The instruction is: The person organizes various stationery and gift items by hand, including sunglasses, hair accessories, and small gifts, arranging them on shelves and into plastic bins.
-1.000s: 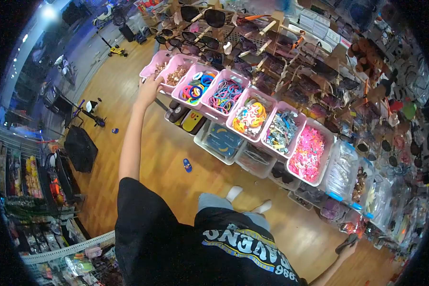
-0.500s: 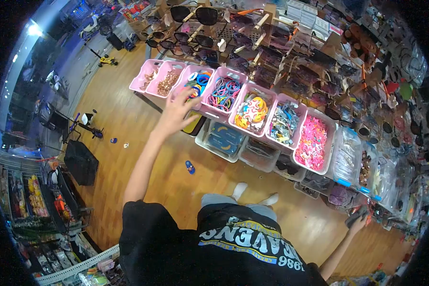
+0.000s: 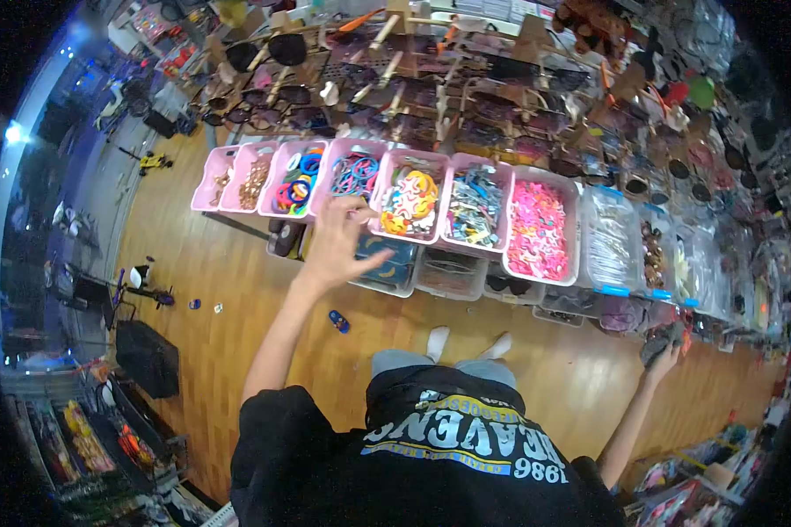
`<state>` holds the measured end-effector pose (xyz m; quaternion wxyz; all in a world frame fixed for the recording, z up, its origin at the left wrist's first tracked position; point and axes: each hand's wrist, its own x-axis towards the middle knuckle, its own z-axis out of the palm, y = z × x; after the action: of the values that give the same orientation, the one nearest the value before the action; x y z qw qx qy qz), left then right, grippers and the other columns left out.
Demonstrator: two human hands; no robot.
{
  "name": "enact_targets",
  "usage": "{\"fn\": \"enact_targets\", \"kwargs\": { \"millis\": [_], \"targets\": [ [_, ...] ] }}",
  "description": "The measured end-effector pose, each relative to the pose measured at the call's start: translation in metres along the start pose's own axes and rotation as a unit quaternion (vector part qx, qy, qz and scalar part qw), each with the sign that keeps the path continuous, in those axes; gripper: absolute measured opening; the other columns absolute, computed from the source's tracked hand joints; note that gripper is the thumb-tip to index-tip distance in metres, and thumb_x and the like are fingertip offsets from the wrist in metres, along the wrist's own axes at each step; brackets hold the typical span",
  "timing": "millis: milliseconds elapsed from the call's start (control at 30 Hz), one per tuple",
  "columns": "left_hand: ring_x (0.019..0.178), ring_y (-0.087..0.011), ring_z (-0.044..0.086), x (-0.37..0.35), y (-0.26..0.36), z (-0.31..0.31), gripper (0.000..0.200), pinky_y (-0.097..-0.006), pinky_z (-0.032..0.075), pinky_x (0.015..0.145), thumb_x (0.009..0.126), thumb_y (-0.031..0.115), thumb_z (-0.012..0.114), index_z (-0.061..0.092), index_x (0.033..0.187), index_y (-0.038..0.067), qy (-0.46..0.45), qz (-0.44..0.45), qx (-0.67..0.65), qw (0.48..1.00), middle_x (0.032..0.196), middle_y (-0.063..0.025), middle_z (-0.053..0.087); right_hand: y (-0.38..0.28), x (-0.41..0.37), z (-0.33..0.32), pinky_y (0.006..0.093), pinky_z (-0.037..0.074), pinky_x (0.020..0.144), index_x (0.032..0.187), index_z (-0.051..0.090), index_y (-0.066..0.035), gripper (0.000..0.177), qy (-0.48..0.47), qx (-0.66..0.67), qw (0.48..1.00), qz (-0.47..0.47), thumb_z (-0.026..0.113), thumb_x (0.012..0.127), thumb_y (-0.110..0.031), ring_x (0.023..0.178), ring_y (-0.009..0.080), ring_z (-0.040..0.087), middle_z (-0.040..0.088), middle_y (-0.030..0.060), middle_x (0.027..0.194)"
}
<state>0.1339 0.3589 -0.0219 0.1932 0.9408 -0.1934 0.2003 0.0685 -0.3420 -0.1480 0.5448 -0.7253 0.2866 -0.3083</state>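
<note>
My left hand (image 3: pixel 332 246) is open, fingers and thumb apart, at the front edge of the pink basket of blue and pink hair ties (image 3: pixel 354 172), overlapping its lower side. Just left of it stands a pink basket with thicker coloured hair bands (image 3: pixel 299 180). To its right, another basket holds yellow and white star-shaped pieces (image 3: pixel 410 200). Far to the right, below the row, my right hand (image 3: pixel 668 358) is closed around a dark grey, cloth-like bundle (image 3: pixel 652 346). Reddish items hang close by its fingertips.
Racks of sunglasses (image 3: pixel 466 97) rise behind the baskets. Further right come a basket of pink pieces (image 3: pixel 538 230) and clear lidded boxes (image 3: pixel 613 241). Lower bins (image 3: pixel 451 274) sit underneath. A small blue object (image 3: pixel 339 321) lies on the wooden floor; a black bag (image 3: pixel 147 358) is at left.
My view has turned, so the baskets appear further left. My left hand has gone from the thick hair bands to the front of the hair-tie basket. My right hand still holds the grey bundle.
</note>
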Motion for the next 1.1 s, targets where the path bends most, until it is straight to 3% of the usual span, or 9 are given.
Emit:
{"fn": "enact_targets", "kwargs": {
  "millis": [200,467,567,633,700,733,767,900,1100],
  "targets": [
    [0.092,-0.0221,0.053,0.003,-0.007,0.032,0.024,-0.0450,0.035,0.081,0.074,0.024,0.069,0.059,0.092,0.010,-0.103,0.082,0.043,0.990,0.094,-0.0026,0.056,-0.032,-0.026,0.021,0.0300,0.049,0.064,0.119,0.055,-0.007,0.031,0.066,0.089,0.992,0.056,0.048,0.092,-0.020,0.077,0.0168,0.060,0.063,0.0060,0.094],
    [0.097,-0.0235,0.052,0.037,0.073,0.056,0.031,-0.0458,0.030,0.095,0.077,0.022,0.069,0.062,0.106,0.016,-0.034,0.105,0.028,0.994,0.097,-0.0029,0.057,-0.026,-0.038,-0.002,0.0344,0.052,0.071,0.116,0.055,-0.004,0.032,-0.003,0.116,0.987,0.114,0.044,0.092,-0.022,0.084,0.0206,0.064,0.063,0.0097,0.099],
    [0.095,-0.0232,0.051,0.036,0.065,0.064,0.024,-0.0456,0.031,0.094,0.076,0.017,0.068,0.064,0.100,0.016,-0.038,0.103,0.010,0.994,0.090,-0.0008,0.057,-0.031,-0.062,0.032,0.0333,0.052,0.061,0.108,0.057,-0.002,0.033,0.108,0.090,0.988,0.059,0.044,0.092,-0.028,0.071,0.0203,0.062,0.063,0.0123,0.087],
    [0.094,-0.0215,0.052,0.037,0.066,0.063,0.015,-0.0455,0.033,0.091,0.076,0.016,0.067,0.066,0.092,0.015,-0.026,0.116,-0.013,0.993,0.086,-0.0004,0.057,-0.056,-0.112,0.055,0.0355,0.051,0.070,0.108,0.058,0.000,0.040,-0.085,0.055,0.989,0.108,0.045,0.093,-0.034,0.080,0.0221,0.062,0.063,0.0123,0.092],
    [0.092,-0.0217,0.051,0.035,0.066,0.063,0.013,-0.0441,0.032,0.091,0.076,0.017,0.067,0.067,0.088,0.014,-0.037,0.108,-0.045,0.992,0.082,-0.0007,0.056,-0.054,-0.161,0.109,0.0331,0.049,0.074,0.105,0.059,0.001,0.038,-0.125,-0.059,0.989,-0.055,0.050,0.090,-0.033,0.081,0.0252,0.063,0.064,0.0134,0.092],
    [0.090,-0.0222,0.051,0.037,0.069,0.062,0.012,-0.0431,0.032,0.091,0.075,0.015,0.068,0.068,0.087,0.014,-0.025,0.100,-0.061,0.993,0.079,-0.0007,0.056,-0.115,-0.185,0.140,0.0360,0.047,0.081,0.106,0.057,0.006,0.034,-0.262,-0.099,0.949,-0.147,0.061,0.085,-0.021,0.090,0.0247,0.061,0.064,0.0152,0.096],
    [0.090,-0.0222,0.051,0.038,0.070,0.061,0.012,-0.0431,0.032,0.091,0.075,0.015,0.068,0.068,0.087,0.014,-0.027,0.107,-0.066,0.992,0.079,-0.0007,0.056,-0.138,-0.201,0.160,0.0365,0.046,0.083,0.108,0.056,0.005,0.037,-0.346,-0.091,0.930,-0.082,0.064,0.083,-0.021,0.095,0.0279,0.060,0.062,0.0186,0.101],
    [0.091,-0.0235,0.050,0.038,0.070,0.059,0.012,-0.0447,0.031,0.091,0.074,0.013,0.068,0.069,0.086,0.014,-0.039,0.102,-0.092,0.990,0.078,-0.0012,0.057,-0.139,-0.223,0.221,0.0402,0.043,0.078,0.102,0.050,0.005,0.030,-0.344,-0.040,0.916,-0.202,0.063,0.085,-0.016,0.091,0.0399,0.053,0.054,0.0223,0.097],
    [0.097,-0.0278,0.047,0.056,0.119,0.059,0.022,-0.0435,0.031,0.091,0.069,0.015,0.069,0.066,0.090,0.010,0.019,0.071,-0.117,0.990,0.094,-0.0063,0.057,-0.142,-0.222,0.194,0.0384,0.046,0.078,0.103,0.055,0.004,0.027,-0.296,-0.035,0.926,-0.231,0.063,0.084,-0.013,0.088,0.0384,0.057,0.058,0.0217,0.098]
  ]
}}
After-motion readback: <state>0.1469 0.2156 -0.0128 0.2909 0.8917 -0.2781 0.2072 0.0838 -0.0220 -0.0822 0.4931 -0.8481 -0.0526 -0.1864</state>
